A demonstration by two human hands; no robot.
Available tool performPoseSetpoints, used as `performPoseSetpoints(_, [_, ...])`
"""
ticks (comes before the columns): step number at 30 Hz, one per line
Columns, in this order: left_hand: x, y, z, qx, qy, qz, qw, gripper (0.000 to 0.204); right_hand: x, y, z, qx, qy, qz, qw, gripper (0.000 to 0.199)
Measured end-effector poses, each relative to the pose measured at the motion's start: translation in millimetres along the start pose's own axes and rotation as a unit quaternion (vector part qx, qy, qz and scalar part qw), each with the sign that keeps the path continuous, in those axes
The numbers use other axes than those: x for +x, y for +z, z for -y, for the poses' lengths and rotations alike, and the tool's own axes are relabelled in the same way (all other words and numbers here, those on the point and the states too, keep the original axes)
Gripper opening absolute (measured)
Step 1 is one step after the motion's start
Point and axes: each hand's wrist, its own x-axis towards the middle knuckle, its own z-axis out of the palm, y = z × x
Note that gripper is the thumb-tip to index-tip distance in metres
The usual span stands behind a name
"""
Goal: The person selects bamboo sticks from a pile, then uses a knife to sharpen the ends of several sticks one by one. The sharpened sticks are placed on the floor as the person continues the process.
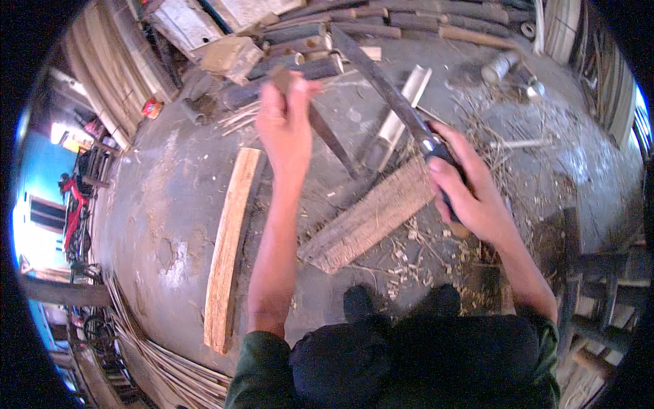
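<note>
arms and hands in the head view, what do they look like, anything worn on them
The left hand and right hand are ungloved. The forearms are slim and bare, with no watch or band showing. Dark green sleeves end around the elbows. The left hand is motion-blurred, so I can't tell whether it wears a ring.

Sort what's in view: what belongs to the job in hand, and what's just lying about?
Likely in the job:
long blade in right hand
blurred brown piece in left hand
perhaps thick board

Seemingly lying about:
pale plank
split bamboo
stacked poles
red container
</note>
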Motion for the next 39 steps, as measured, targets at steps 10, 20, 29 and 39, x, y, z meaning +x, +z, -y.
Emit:
performPoseSetpoints(10, [-37.0,-19.7,-25.2,0.039,-0.036,0.118,0.992,0.016,-21.7,19.4,86.8,0.169,0.039,0.082,0.981,0.046])
performPoseSetpoints(20, [-50.1,-12.6,-32.1,0.083,-0.006,0.129,0.988,0.012,-23.1,19.3,79.0,0.155,0.052,0.101,0.981,0.047])
performPoseSetpoints(29, [-53.3,-28.6,-31.1,0.096,-0.026,0.153,0.983,0.013,-27.8,30.5,80.8,-0.046,-0.053,0.11,0.992,0.048])
performPoseSetpoints(39, [43.5,-103.6,-94.0,0.242,0.079,0.038,0.966,0.042,-13.2,25.1,56.4,-0.144,-0.144,0.048,0.978,0.049])
